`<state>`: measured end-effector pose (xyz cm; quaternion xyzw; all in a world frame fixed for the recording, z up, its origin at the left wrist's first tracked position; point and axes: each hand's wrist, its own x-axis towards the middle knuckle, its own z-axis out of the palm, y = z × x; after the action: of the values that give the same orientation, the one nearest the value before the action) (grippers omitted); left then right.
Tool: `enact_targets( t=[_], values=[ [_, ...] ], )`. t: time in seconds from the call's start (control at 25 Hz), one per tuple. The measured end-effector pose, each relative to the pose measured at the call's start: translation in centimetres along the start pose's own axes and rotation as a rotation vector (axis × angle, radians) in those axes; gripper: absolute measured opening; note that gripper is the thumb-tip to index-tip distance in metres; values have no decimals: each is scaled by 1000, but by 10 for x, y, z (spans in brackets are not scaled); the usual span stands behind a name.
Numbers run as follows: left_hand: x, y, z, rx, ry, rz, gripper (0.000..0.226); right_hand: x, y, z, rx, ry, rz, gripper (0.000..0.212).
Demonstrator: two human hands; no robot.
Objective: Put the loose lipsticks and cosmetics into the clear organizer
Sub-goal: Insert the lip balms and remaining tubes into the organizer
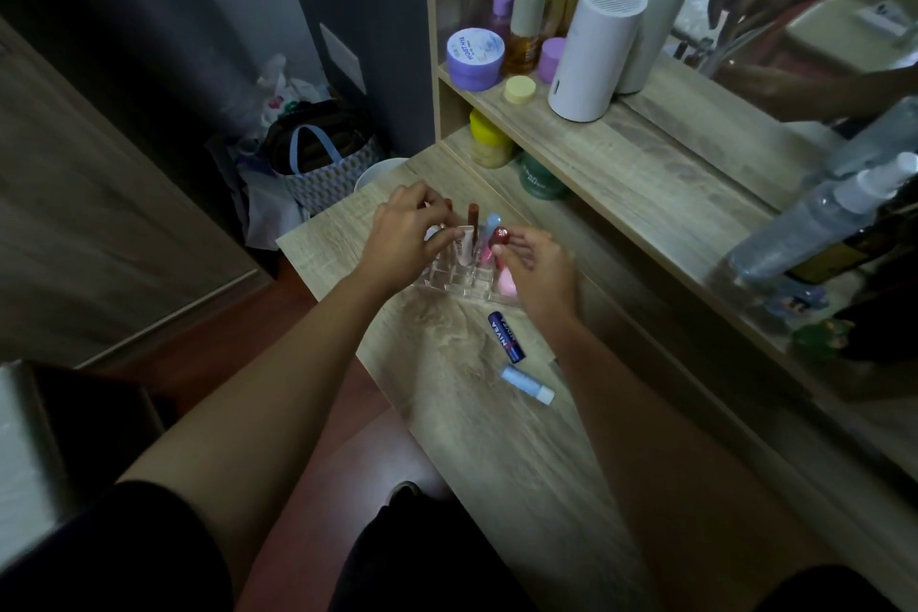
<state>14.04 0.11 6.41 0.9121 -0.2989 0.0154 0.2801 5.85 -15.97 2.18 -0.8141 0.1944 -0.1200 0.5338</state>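
Note:
The clear organizer (pixel 459 281) stands on the wooden dresser top (pixel 497 412), with several tubes upright in its cells: a brown one (pixel 473 216), a light blue one (pixel 493 221) and a beige one (pixel 466 248). My left hand (pixel 405 241) rests over the organizer's left side, fingers pinched near the beige tube. My right hand (pixel 539 276) holds a dark red lipstick (pixel 499 238) over the organizer's right side. A pink item (pixel 506 286) shows under that hand. A dark blue Nivea stick (pixel 506 337) and a pale blue lip balm (pixel 527 385) lie loose on the wood, nearer me.
A raised shelf (pixel 621 149) at the right carries a purple jar (pixel 475 52), bottles and a white cylinder (pixel 593 50). A mirror (pixel 795 40) stands behind it, a clear spray bottle (pixel 819 224) at far right. Bags (pixel 318 159) sit on the floor to the left.

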Motion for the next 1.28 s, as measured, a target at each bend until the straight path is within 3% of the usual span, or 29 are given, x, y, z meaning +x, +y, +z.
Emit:
enact_targets(
  t=[0.76,1.12,1.28],
  values=[
    [10,3,10,316,-123,96,23,3,2,12,-201,-61,18,30],
    [12,4,6,279,-97,101,24,-3,2,-1,-207,-52,25,28],
    [-11,8,1,-1,84,167,17,-17,1,-28,-196,-56,17,23]
  ],
)
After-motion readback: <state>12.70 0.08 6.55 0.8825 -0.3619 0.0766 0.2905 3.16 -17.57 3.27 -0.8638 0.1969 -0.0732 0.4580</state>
